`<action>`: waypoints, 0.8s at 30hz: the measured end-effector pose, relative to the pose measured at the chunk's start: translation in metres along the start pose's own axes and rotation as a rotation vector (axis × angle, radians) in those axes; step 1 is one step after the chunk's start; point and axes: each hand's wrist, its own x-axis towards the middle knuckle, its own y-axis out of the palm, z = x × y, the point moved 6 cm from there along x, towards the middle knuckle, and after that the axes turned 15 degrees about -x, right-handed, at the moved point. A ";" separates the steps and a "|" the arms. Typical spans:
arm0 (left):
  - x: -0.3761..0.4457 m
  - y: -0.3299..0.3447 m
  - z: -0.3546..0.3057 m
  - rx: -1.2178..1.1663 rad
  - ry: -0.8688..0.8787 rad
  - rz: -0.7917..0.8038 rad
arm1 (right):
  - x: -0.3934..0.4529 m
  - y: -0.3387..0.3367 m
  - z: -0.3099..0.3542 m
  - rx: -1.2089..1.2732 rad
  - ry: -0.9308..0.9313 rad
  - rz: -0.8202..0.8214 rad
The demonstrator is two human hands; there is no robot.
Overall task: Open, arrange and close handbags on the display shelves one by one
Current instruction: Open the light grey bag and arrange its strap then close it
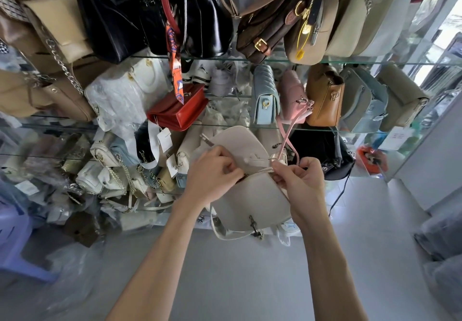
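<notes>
We hold the cream bag [250, 195] in the air, in front of the glass shelves [350, 60]. Our left hand [212, 170] and right hand [297, 178] pinch its thin drawstring [260, 170]. The bag looks soft and light, so we grip its top gently.

The cream handbag [252, 195] looks smooth and matt like leather with a shiny metal clasp [253, 223], the black bag [120, 13] is glossy, and the shelves [350, 59] are clear glass.
</notes>
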 end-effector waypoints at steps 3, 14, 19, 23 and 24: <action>0.001 -0.018 0.025 0.036 -0.086 -0.066 | 0.010 -0.024 0.001 0.131 0.031 -0.091; 0.017 -0.058 0.007 -0.156 -0.016 0.054 | 0.010 -0.030 0.007 0.152 -0.032 -0.086; 0.024 -0.073 -0.006 -0.266 0.005 -0.031 | 0.011 -0.022 0.004 -0.004 -0.115 -0.014; 0.028 -0.084 -0.009 -0.235 0.015 -0.057 | 0.019 -0.009 -0.019 -0.276 -0.031 0.091; 0.028 -0.087 -0.011 -0.241 0.017 -0.047 | 0.021 -0.007 -0.023 -0.283 0.000 0.088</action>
